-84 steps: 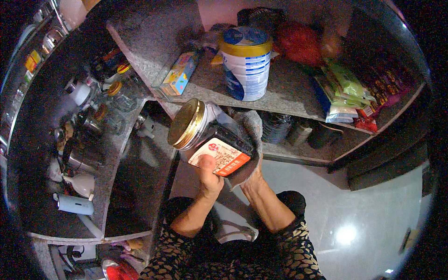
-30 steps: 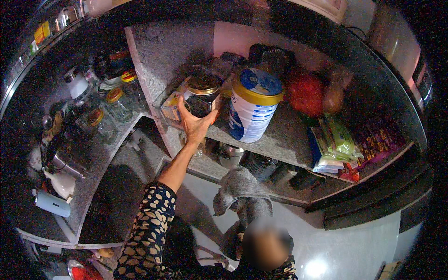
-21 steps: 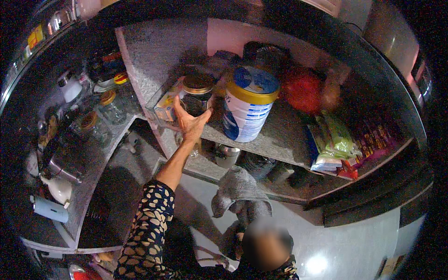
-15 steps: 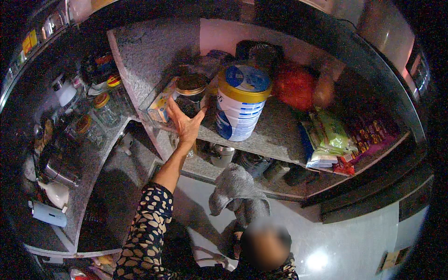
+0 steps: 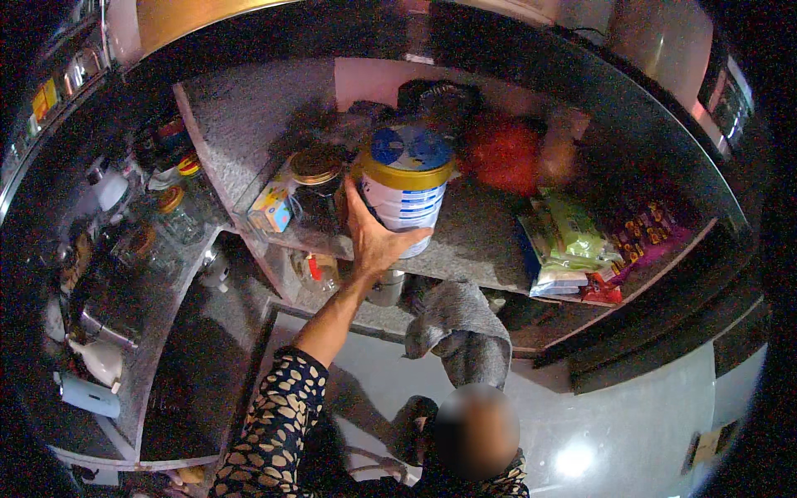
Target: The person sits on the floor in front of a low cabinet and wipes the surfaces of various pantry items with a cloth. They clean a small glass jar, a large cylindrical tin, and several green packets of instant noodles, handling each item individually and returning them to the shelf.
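Observation:
My left hand is wrapped round the lower front of a large white and blue tin with a gold rim and blue lid. Its fingers lie along the tin's left side and the thumb reaches across the front. The tin stands upright on a stone shelf. Just left of it is a dark-filled glass jar with a gold lid, beside a small patterned carton. A grey cloth extends from my right hand, which is blurred at the bottom, so its fingers cannot be made out.
Green and white packets and purple packets lie at the shelf's right. A red bundle sits behind the tin. Glass jars stand on the left shelf. A steel container is on the shelf below.
My left hand has let go of the dark jar and moved right onto the large tin. The grey cloth has shifted slightly right, and the whole view has moved a little.

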The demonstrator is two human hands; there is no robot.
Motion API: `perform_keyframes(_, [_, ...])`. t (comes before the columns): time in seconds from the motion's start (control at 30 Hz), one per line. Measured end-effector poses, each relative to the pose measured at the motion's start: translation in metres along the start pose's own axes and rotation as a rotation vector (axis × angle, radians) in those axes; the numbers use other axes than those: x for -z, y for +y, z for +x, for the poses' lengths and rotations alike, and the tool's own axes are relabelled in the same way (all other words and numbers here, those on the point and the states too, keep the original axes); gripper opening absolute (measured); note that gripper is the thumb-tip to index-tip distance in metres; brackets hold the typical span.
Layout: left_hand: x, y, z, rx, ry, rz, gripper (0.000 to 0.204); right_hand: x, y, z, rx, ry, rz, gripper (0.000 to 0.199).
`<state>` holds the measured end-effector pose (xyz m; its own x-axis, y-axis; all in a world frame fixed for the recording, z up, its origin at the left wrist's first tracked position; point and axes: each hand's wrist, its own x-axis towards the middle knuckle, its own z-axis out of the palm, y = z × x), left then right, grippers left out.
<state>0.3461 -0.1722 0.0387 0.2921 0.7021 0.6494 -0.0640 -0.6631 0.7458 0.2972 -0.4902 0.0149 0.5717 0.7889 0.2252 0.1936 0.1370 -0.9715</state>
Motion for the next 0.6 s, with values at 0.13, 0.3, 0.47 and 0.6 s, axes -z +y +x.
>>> perform_keyframes(0.13, [-0.007,-0.004,0.009,0.034,-0.023,-0.074,0.137,0.008,0.000,0.024,0.051,0.079,-0.013,0.017])
perform_keyframes(0.3, [-0.003,-0.019,0.012,-0.010,-0.045,-0.130,0.121,0.014,0.021,0.105,0.114,0.272,0.055,0.015])
perform_keyframes(0.47, [-0.008,-0.026,0.000,-0.052,0.050,-0.246,0.117,0.016,0.018,0.124,0.130,0.334,0.065,0.013])
perform_keyframes(0.6, [0.002,0.012,-0.018,0.067,-0.035,-0.545,0.116,0.025,0.020,0.118,0.037,0.348,0.409,0.013])
